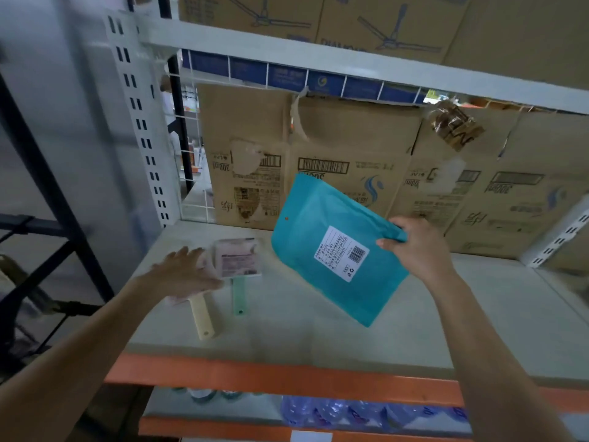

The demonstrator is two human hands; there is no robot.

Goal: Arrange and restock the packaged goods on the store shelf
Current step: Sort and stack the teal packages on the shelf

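Fingers of my right hand (pixel 417 247) are pinching the far right corner of a teal pouch (pixel 338 250), holding it tilted in the air above the shelf (pixel 318 339), with its white label facing me. My left hand (pixel 188 272) is resting, fingers loosely spread, on a pack with a yellow handle (pixel 202 317) lying flat on the shelf. Just right of those fingers a pack with a green handle (pixel 239 260) is lying. Beyond my fingertips, cardboard boxes (pixel 350 154) are standing along the back.

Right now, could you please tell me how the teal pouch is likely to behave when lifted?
The teal pouch looks nearly flat while the right hand pinches one edge, so it is probably light and fairly stiff. Its smooth film may slip.
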